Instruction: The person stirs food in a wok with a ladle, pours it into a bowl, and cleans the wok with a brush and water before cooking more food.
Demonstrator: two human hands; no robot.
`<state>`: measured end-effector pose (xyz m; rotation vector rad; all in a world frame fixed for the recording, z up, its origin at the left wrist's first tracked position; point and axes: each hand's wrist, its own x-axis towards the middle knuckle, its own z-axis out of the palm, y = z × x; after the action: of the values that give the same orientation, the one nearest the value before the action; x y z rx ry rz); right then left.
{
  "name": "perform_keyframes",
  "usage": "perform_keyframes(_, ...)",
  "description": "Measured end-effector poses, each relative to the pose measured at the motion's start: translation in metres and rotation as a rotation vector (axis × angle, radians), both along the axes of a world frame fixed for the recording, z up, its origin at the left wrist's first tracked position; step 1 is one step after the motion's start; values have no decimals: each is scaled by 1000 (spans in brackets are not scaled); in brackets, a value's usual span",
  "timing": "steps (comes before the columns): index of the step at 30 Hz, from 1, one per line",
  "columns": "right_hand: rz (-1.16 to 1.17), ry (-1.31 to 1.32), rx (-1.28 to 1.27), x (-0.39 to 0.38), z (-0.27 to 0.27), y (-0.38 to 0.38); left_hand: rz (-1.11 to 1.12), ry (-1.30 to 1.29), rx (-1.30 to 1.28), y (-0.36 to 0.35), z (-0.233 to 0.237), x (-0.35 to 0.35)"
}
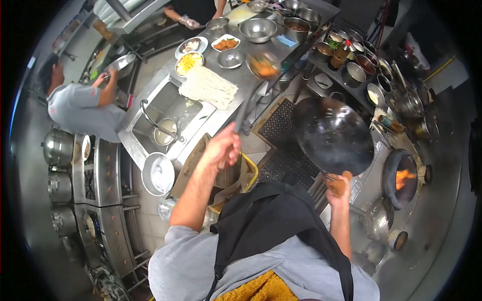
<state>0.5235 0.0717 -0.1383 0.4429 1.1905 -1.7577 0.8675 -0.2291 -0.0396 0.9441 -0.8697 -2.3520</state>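
My left hand (224,149) is closed around the handle of a ladle (244,111). The ladle reaches away over the counter edge, and its blurred bowl end shows orange food (264,66). Wrapped around the brownish handle (337,186) of a large black wok (334,135), my right hand (340,193) keeps it raised off the stove, above the floor mats. The wok's inside faces me, dark and shiny with small bits on it. To its right, flames burn in the stove ring (403,179).
A steel counter (211,83) carries plates of food, bowls and a white cloth (208,88) beside a sink (165,113). Pots of sauces and a bottle (340,54) crowd the right shelf. A perforated strainer (378,220) lies by the stove. Two co-workers stand left (83,108) and at the back (196,12).
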Motion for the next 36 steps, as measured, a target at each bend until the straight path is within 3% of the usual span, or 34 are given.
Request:
perform_keyframes(4,-16,67,-66,-56,17,20,129,-218,-327,-82,14,-22)
perform_keyframes(6,-26,90,-96,-87,25,29,145,-307,-477,-132,-4,-37)
perform_keyframes(10,-352,220,38,-136,43,33,298,-435,-462,-198,-22,-79)
perform_keyframes(12,-335,239,0,-170,31,58,279,-451,-460,-218,-26,-94)
perform_keyframes(15,-518,256,59,-202,37,80,301,-491,-472,-247,-55,-106)
perform_keyframes(20,-647,289,102,-245,28,127,341,-555,-495,-247,-60,-122)
perform_keyframes(28,-829,297,117,-258,24,161,414,-396,-384,-261,-61,-133)
perform_keyframes(36,-819,268,-59,-268,7,187,441,-479,-415,-261,-66,-139)
